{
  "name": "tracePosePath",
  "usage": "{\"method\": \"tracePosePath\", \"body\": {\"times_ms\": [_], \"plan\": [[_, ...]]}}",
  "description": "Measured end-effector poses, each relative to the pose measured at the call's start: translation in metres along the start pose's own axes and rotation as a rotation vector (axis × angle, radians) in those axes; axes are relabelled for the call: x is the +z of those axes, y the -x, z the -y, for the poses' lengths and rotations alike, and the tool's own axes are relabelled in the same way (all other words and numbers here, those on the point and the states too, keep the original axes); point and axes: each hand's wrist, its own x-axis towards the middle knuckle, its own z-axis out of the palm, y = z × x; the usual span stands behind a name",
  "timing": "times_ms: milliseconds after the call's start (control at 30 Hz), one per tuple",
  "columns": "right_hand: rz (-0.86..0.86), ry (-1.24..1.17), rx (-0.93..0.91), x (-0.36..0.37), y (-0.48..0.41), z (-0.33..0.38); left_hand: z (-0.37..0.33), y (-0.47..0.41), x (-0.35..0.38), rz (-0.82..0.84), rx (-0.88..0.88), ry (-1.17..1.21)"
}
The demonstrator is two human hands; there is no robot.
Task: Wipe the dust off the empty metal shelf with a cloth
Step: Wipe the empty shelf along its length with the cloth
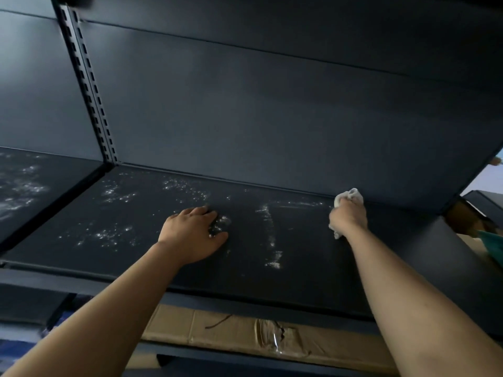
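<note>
The right hand [349, 217] is curled into a fist round a crumpled white cloth [349, 195]. A soft wad of the cloth bulges out past the knuckles and a small tail shows under the wrist. Hand and cloth press on the shelf [313, 278] at its back edge, toward the right end, where the cloth meets the foot of the back panel [272, 118]. The left hand [190, 232] lies palm down near the middle of the shelf. Its fingers are straight, slightly spread and hold nothing, and the fingertips rest on a patch of dust [269, 232].

The shelf is a flat sheet of dark matte metal with a folded front lip. The dust is white and powdery. A thin ragged line of it runs from front to back between the two hands, and a fainter streak follows the back edge toward the cloth. Loose speckles scatter over the left half. From the right hand to the right end the metal shows dark and plain.

The back panel is smooth dark metal crossed by horizontal seams. At the back left corner stands an upright [89, 85] with two rows of rectangular slots. Beyond it the next shelf [54, 170] is speckled white too.

Under the front edge lies a brown cardboard box [231, 330], its flaps closed with wrinkled glossy clear tape [275, 338], so its contents are hidden.
</note>
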Motion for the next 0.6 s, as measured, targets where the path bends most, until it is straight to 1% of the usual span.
{"method": "tracePosePath", "body": {"times_ms": [67, 133, 167, 200, 233, 300, 367, 400, 467, 533, 600], "plan": [[0.085, -0.045, 0.040, 0.004, 0.007, 0.026, 0.001, 0.000, 0.002, -0.004, -0.002, 0.003], [0.096, -0.069, 0.038, 0.012, 0.015, 0.046, 0.001, 0.000, 0.003, -0.010, -0.003, 0.007], [0.132, -0.040, 0.007, 0.017, 0.020, 0.055, 0.000, 0.000, 0.003, -0.010, -0.003, 0.006], [0.133, -0.002, -0.067, 0.024, 0.026, 0.064, 0.000, 0.000, 0.002, -0.006, -0.003, 0.005], [0.128, 0.047, -0.182, 0.031, 0.033, 0.073, 0.000, 0.000, 0.002, 0.000, -0.003, 0.004], [0.156, 0.055, -0.403, 0.042, 0.050, 0.096, -0.001, 0.001, 0.002, 0.011, -0.004, 0.005], [0.226, 0.002, -0.569, 0.051, 0.066, 0.119, -0.001, 0.001, 0.000, 0.027, -0.011, 0.002], [0.244, -0.063, -0.604, 0.054, 0.073, 0.129, -0.001, 0.001, 0.000, 0.037, -0.013, -0.004], [0.205, -0.195, -0.603, 0.050, 0.082, 0.137, 0.002, 0.000, -0.002, 0.056, -0.006, -0.007], [0.078, -0.247, -0.604, 0.029, 0.085, 0.128, 0.007, 0.001, -0.006, 0.073, 0.012, 0.012], [0.002, -0.175, -0.597, 0.005, 0.077, 0.098, 0.014, 0.003, -0.010, 0.075, 0.038, 0.022]]}}
